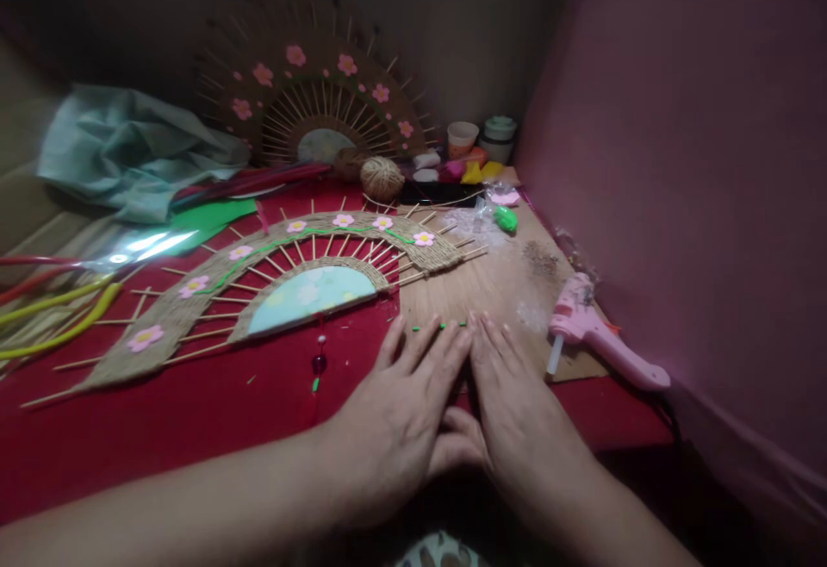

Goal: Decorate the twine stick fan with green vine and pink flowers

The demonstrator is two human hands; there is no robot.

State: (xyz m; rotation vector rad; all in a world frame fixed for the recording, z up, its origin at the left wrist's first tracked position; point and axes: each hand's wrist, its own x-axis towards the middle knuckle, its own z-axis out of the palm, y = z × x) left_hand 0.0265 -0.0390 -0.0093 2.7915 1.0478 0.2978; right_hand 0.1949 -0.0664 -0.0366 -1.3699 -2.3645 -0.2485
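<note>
Side by side on a wooden board point(478, 283), my left hand point(413, 395) and my right hand point(517, 403) lie flat with fingers stretched out. A thin green clay-like strand point(443, 326) shows in pieces between and just past my fingertips, which press down on it; the rest is hidden beneath them. To the left lies a fan-shaped woven piece point(194, 326) of sticks and twine. It bears pink flowers point(146, 339), a wavy green line and a pale blue half-round centre point(310, 300). A lump of bright green clay point(505, 220) rests in clear plastic near the board's back.
A pink glue gun point(591, 326) lies on the board's right edge. Behind are a twine ball point(382, 179), a cup point(463, 140), a lidded jar point(499, 138) and a second fan point(310, 93). Blue cloth point(135, 149) and coloured strips point(61, 313) sit left. A pink wall point(685, 162) rises right.
</note>
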